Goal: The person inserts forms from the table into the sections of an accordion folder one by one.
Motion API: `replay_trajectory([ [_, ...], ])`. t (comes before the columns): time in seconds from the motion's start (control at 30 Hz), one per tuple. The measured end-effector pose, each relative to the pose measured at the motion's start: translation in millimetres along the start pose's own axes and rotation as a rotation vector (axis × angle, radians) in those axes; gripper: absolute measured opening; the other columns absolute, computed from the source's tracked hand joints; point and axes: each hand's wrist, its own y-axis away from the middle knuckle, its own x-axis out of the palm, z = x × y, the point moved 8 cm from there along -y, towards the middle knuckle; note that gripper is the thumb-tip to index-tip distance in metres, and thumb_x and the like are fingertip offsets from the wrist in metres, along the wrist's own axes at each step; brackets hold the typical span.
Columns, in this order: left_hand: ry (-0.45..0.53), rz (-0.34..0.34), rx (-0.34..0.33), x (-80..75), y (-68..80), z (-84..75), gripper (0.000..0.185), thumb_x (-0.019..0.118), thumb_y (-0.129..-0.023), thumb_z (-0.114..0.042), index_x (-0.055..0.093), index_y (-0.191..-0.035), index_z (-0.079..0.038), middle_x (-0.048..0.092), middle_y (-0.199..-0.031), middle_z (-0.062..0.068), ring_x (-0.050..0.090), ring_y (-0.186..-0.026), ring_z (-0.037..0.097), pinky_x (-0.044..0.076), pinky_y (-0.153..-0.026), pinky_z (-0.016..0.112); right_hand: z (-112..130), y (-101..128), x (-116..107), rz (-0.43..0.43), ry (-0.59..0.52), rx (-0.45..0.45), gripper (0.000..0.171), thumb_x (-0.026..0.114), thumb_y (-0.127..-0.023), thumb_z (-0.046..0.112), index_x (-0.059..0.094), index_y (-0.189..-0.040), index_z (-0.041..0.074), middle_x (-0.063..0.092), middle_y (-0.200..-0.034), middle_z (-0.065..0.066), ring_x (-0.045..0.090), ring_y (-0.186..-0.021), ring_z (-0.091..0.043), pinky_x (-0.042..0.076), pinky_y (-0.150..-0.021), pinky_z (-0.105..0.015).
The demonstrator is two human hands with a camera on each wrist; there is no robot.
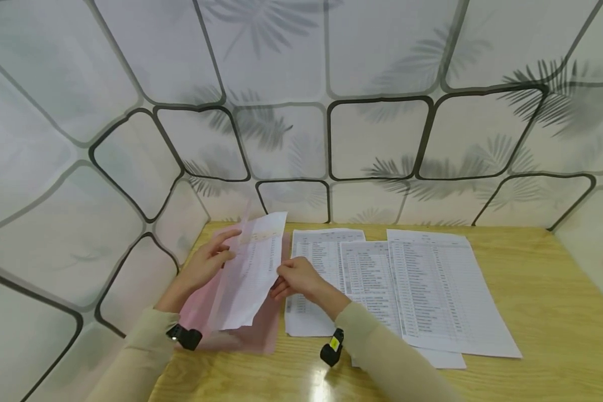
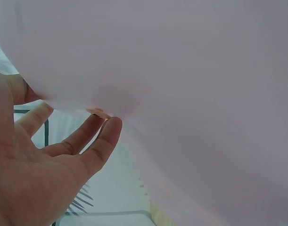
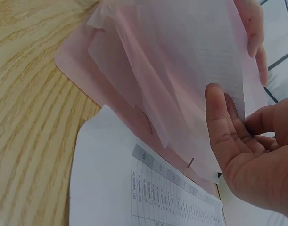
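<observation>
At left of centre in the head view, your left hand (image 1: 207, 262) held the translucent cover of the pink folder (image 1: 241, 329) lifted, fingers loosely spread behind it. Your right hand (image 1: 297, 279) pinched the printed sheet (image 1: 253, 273) at its edge, apparently steadying it inside the opened folder. To the right, the other printed pages (image 1: 432, 290) lay overlapped on the wooden table (image 1: 558, 290).
</observation>
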Motion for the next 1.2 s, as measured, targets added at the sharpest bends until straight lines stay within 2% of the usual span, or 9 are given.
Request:
replay_trajectory([
  [0.13,-0.004,0.006,0.002,1.4,0.0,0.8,0.052,0.055,-0.104,-0.010,0.049,-0.156,-0.011,0.055,-0.150,0.024,0.064,-0.114,0.038,0.050,-0.088,0.036,4,3,-5,-0.003,0.023,-0.001,0.030,0.045,-0.102,0.006,0.066,-0.089,-0.010,0.073,-0.074,-0.012,0.072,-0.058,-0.016,0.064,-0.065,-0.036],
  [0.23,-0.007,0.005,0.003,1.3,0.2,1.5,0.053,0.055,-0.104,-0.011,0.049,-0.156,-0.011,0.053,-0.152,0.024,0.064,-0.117,0.039,0.050,-0.089,0.037,2,1,-5,0.011,0.025,0.007,0.029,0.047,-0.104,0.006,0.067,-0.092,-0.011,0.072,-0.073,-0.012,0.072,-0.059,-0.016,0.064,-0.066,-0.037],
  [0.5,0.023,-0.016,0.012,-1.7,2.2,-3.8,0.053,0.058,-0.103,-0.009,0.051,-0.155,-0.010,0.058,-0.144,0.022,0.063,-0.103,0.033,0.048,-0.083,0.035,-1,-4,6,0.015,0.053,0.003,0.033,0.047,-0.107,0.007,0.068,-0.109,-0.017,0.074,-0.076,-0.017,0.071,-0.059,-0.015,0.063,-0.064,-0.035],
  [0.63,0.022,-0.024,0.028,-2.5,2.3,-5.1,0.052,0.059,-0.102,-0.009,0.052,-0.154,-0.010,0.058,-0.147,0.021,0.064,-0.104,0.031,0.049,-0.082,0.034,1,-5,8,0.015,0.072,-0.008,0.032,0.047,-0.106,0.006,0.070,-0.106,-0.016,0.076,-0.080,-0.020,0.071,-0.059,-0.014,0.063,-0.064,-0.035],
  [0.83,-0.005,-0.021,0.031,-3.5,2.4,-4.5,0.052,0.057,-0.102,-0.010,0.052,-0.155,-0.011,0.060,-0.145,0.021,0.065,-0.107,0.032,0.050,-0.084,0.034,6,-3,3,0.017,0.089,-0.006,0.032,0.046,-0.102,0.006,0.070,-0.099,-0.015,0.073,-0.073,-0.010,0.069,-0.057,-0.014,0.063,-0.063,-0.035],
  [1.03,-0.005,-0.028,0.035,-5.7,1.2,-8.2,0.053,0.057,-0.102,-0.009,0.051,-0.155,-0.012,0.068,-0.126,0.024,0.063,-0.101,0.030,0.048,-0.083,0.035,6,-4,-3,0.001,0.061,0.012,0.032,0.047,-0.101,0.007,0.071,-0.097,-0.014,0.071,-0.069,-0.008,0.070,-0.056,-0.015,0.061,-0.059,-0.032],
  [1.2,0.019,-0.038,0.035,-6.0,2.1,-10.5,0.053,0.059,-0.101,-0.008,0.053,-0.154,-0.010,0.066,-0.134,0.024,0.062,-0.100,0.026,0.047,-0.080,0.030,0,-7,3,0.009,0.050,0.023,0.032,0.049,-0.105,0.008,0.071,-0.101,-0.015,0.073,-0.072,-0.010,0.072,-0.059,-0.014,0.063,-0.063,-0.032],
])
